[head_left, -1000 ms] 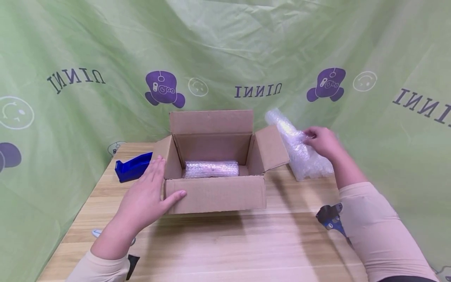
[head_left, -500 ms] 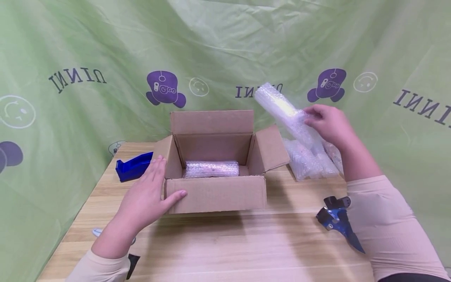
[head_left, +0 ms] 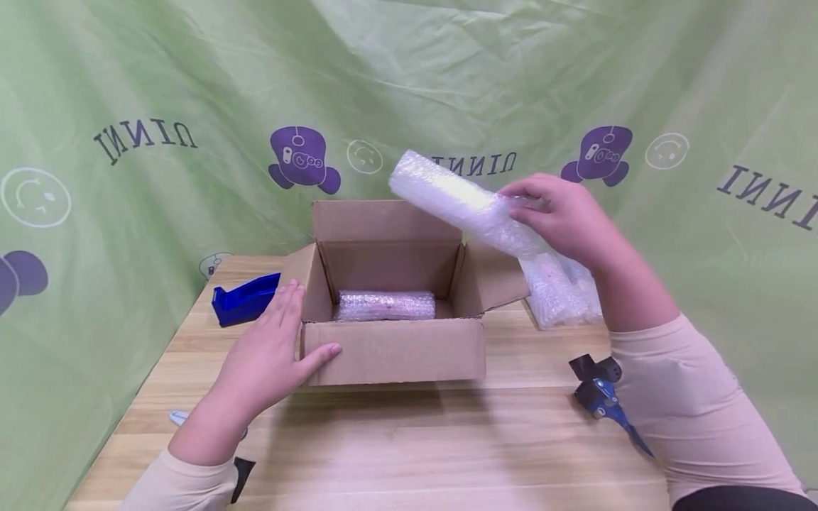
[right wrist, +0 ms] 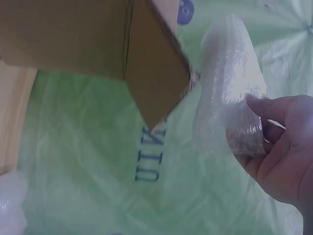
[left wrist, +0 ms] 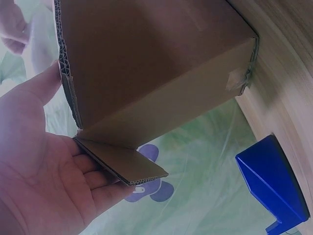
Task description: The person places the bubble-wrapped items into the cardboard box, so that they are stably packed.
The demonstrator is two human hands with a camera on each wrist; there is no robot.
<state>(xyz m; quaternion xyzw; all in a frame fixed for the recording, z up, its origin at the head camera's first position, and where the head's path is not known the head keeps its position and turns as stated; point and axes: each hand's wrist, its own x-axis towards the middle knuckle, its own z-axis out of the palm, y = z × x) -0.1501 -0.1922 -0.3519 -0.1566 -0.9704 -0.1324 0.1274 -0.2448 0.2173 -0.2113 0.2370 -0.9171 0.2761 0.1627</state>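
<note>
An opened cardboard box [head_left: 393,353] stands on the table, its flaps folded outward. My left hand [head_left: 265,358] rests on its left corner, fingers straight along the side flap [left wrist: 124,159] and thumb on the front flap. Inside the box lies a bubble-wrapped cylinder [head_left: 386,306] with a pinkish tint. My right hand [head_left: 562,220] pinches a bubble-wrapped roll [head_left: 456,199], held tilted above the right side flap [right wrist: 159,63] with its far end over the back flap. In the right wrist view, the thumb presses the roll [right wrist: 232,83] from one side, the fingers lying behind.
More bubble-wrapped items [head_left: 559,294] lie to the right of the box. A blue tape dispenser [head_left: 246,299] sits at the left. A blue and black tool [head_left: 603,397] lies near the right sleeve. A light-coloured handle [head_left: 178,418] shows beside the left wrist. A green curtain [head_left: 409,85] hangs behind.
My right hand has lifted the bubble-wrapped roll from the pile at the right and carried it left toward the box. The left hand has stayed on the box.
</note>
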